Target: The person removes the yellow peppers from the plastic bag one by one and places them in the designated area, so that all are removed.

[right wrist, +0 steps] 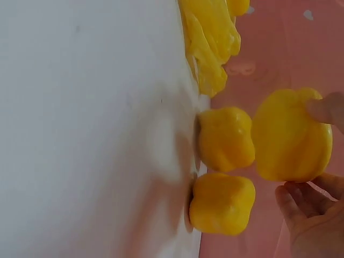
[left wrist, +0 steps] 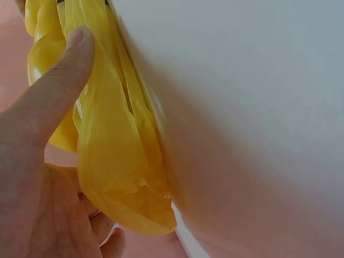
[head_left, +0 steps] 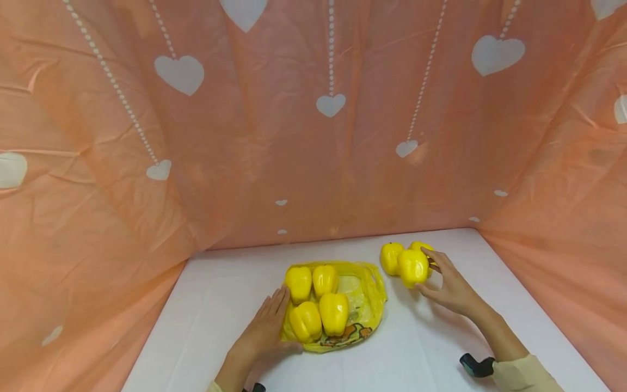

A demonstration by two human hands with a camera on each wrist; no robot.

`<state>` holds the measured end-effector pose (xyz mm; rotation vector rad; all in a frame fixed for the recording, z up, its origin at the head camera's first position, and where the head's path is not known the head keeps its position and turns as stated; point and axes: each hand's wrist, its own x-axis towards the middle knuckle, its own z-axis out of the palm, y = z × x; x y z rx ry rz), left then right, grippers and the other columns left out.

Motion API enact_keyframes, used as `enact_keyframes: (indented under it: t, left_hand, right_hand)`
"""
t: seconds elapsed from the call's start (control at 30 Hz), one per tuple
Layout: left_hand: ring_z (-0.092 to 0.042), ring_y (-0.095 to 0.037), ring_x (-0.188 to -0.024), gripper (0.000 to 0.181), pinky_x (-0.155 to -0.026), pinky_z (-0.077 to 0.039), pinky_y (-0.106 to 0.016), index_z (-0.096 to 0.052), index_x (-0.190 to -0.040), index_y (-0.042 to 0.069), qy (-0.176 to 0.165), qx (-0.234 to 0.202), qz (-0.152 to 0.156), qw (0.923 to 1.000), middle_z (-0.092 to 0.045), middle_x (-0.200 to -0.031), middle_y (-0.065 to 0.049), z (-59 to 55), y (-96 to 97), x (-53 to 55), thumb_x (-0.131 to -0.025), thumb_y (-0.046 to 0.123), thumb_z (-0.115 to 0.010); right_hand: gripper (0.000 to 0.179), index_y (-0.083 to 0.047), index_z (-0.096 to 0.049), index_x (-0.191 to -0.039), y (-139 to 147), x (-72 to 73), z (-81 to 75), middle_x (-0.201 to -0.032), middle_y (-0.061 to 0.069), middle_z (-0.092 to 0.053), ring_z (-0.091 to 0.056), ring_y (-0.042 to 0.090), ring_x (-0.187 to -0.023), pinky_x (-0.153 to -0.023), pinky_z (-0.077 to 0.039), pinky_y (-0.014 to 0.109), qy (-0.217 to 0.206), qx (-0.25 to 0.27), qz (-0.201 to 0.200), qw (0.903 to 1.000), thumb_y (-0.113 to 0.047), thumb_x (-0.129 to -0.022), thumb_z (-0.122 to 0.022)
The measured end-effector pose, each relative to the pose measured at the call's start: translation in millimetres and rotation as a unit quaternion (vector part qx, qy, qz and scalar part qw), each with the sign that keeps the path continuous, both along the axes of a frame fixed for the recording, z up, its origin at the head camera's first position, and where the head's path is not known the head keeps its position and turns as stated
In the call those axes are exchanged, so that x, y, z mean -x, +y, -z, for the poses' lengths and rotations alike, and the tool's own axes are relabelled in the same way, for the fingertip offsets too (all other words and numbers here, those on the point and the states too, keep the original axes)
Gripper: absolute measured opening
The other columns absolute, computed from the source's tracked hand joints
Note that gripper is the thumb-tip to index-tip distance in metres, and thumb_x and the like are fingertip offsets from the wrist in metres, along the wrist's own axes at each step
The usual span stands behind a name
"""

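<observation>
Several yellow bell peppers (head_left: 334,314) sit on a crumpled yellow plastic bag (head_left: 374,316) spread on the table. At the bag's left edge, my left hand (head_left: 264,326) rests against it with straight fingers. In the left wrist view the thumb (left wrist: 75,70) lies along the side of the bag (left wrist: 118,161). My right hand (head_left: 450,288) pinches another yellow bell pepper (head_left: 412,268) between thumb and fingers. The right wrist view shows this pepper (right wrist: 290,137) off the table, beside two standing peppers: one nearer the bag (right wrist: 226,138) and one farther off (right wrist: 223,204).
A white cloth (head_left: 206,316) covers the table. Peach curtains (head_left: 294,136) with white hearts hang behind it and along both sides. A black wrist strap piece (head_left: 476,365) shows near the right sleeve (head_left: 524,374).
</observation>
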<state>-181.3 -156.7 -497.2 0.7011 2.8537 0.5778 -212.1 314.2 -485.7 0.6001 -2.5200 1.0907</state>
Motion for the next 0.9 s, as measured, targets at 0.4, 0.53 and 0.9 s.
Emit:
enact_keyframes:
  t: [0.4, 0.53, 0.9]
  left_hand:
    - [-0.017, -0.041, -0.164, 0.132, -0.134, -0.016, -0.057, -0.02, -0.167, -0.009, 0.005, 0.001, -0.001, 1.0, -0.015, -0.176, -0.027, -0.3, 0.2, -1.5, -0.077, 0.054, -0.093]
    - [-0.017, -0.042, -0.164, 0.131, -0.134, -0.016, -0.057, -0.021, -0.166, -0.009, 0.006, 0.001, -0.003, 1.0, -0.016, -0.176, -0.028, -0.3, 0.7, -2.1, -0.077, 0.053, -0.094]
    - [-0.017, -0.042, -0.164, 0.131, -0.134, -0.016, -0.057, -0.021, -0.166, -0.01, 0.01, 0.0, -0.001, 0.9999, -0.016, -0.176, -0.028, 0.2, 0.1, -1.7, -0.077, 0.053, -0.093]
  right_hand:
    - [0.089, 0.011, -0.038, -0.155, 18, 1.8, -4.9, -0.146, 0.031, -0.046, -0.054, 0.046, -0.122, -0.105, -0.03, -0.004, 0.008, -0.001, 0.013, 0.9999, 0.001, -0.082, -0.088]
    - [0.089, 0.011, -0.036, -0.156, 25, 0.4, -7.3, -0.149, 0.032, -0.044, -0.053, 0.049, -0.126, -0.103, -0.027, -0.006, -0.012, -0.007, 0.025, 0.9996, -0.002, -0.085, -0.087]
    - [0.092, 0.014, -0.033, -0.156, 45, 1.8, -9.6, -0.147, 0.035, -0.043, -0.05, 0.051, -0.124, -0.101, -0.028, -0.007, 0.003, -0.003, 0.024, 0.9997, 0.004, -0.082, -0.087]
